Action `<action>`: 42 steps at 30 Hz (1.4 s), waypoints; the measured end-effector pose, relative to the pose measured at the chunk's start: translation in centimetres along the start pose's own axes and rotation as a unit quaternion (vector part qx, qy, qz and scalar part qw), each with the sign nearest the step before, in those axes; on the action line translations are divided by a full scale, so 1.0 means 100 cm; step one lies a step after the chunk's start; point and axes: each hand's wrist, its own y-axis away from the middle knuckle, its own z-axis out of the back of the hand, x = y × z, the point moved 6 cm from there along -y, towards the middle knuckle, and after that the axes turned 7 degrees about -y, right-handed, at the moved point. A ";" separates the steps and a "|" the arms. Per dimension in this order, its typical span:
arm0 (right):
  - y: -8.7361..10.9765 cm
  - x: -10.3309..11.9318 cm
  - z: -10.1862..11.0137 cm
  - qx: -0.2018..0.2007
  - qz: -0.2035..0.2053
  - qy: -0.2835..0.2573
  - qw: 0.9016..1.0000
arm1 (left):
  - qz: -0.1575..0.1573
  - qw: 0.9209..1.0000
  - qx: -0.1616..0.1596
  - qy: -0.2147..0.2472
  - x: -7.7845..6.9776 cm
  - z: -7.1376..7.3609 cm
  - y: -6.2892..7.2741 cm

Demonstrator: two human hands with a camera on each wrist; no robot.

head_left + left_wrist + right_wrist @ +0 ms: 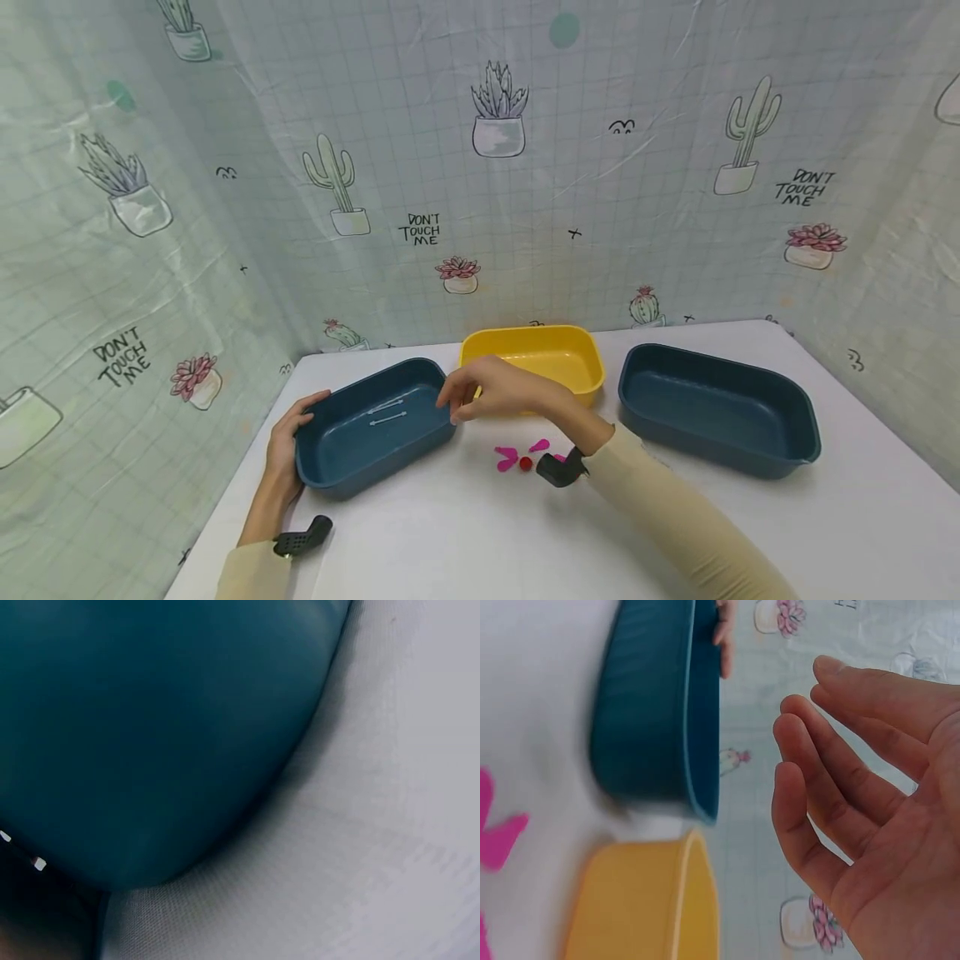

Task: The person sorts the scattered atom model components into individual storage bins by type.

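My left hand (282,446) grips the left end of a dark blue bin (352,479), fingers hooked over its rim. Two short, thin, pale sticks (387,418) with wider ends lie on the bin's floor. Over the right end of this bin hovers my right hand (498,387). In the right wrist view its fingers (799,817) are loosely bent, with nothing between them and the thumb. The left wrist view is filled by the wall of the blue bin (165,742) and the white tabletop.
Behind the right hand stands a yellow bin (528,333), partly covered by it. Another dark blue bin (720,454) is at the right. Several pink pieces (507,457) and a small red ball (526,463) lie on the white table (420,542). A patterned curtain (405,125) surrounds it.
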 end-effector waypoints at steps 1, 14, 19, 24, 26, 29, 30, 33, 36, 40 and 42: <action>0.005 -0.002 0.001 -0.004 -0.005 0.002 1.000 | 0.000 1.000 0.000 0.002 0.000 0.000 0.000; 0.057 -0.032 0.015 -0.031 -0.040 0.004 0.999 | -0.007 1.000 0.006 0.005 -0.002 -0.001 -0.002; 0.075 -0.044 0.017 -0.027 -0.047 0.007 0.998 | -0.001 1.000 0.001 -0.004 -0.003 -0.001 -0.002; 0.091 -0.056 0.020 -0.028 -0.049 0.001 0.998 | 0.003 1.000 -0.003 -0.006 -0.004 -0.001 -0.002; 0.097 -0.061 0.021 -0.030 -0.051 -0.001 0.998 | 0.004 1.000 -0.003 -0.006 -0.003 -0.001 -0.002; 0.107 -0.070 0.021 -0.031 -0.058 -0.007 0.998 | 0.002 1.000 -0.002 -0.004 -0.002 -0.001 -0.002; 0.110 -0.072 0.021 -0.031 -0.061 -0.009 0.998 | 0.000 1.000 -0.001 -0.003 -0.002 -0.001 -0.003; 0.119 -0.081 0.021 -0.032 -0.072 -0.014 0.997 | -0.001 1.000 -0.001 0.001 -0.001 -0.002 -0.003; 0.126 -0.089 0.020 -0.030 -0.076 -0.012 0.997 | -0.003 1.000 -0.001 0.007 0.000 -0.001 -0.002; 0.135 -0.101 0.019 -0.029 -0.093 -0.005 0.995 | -0.005 1.000 0.001 0.008 0.000 -0.001 -0.001; 0.139 -0.107 0.019 -0.031 -0.103 -0.007 0.994 | -0.004 1.000 -0.001 0.004 0.000 0.000 -0.001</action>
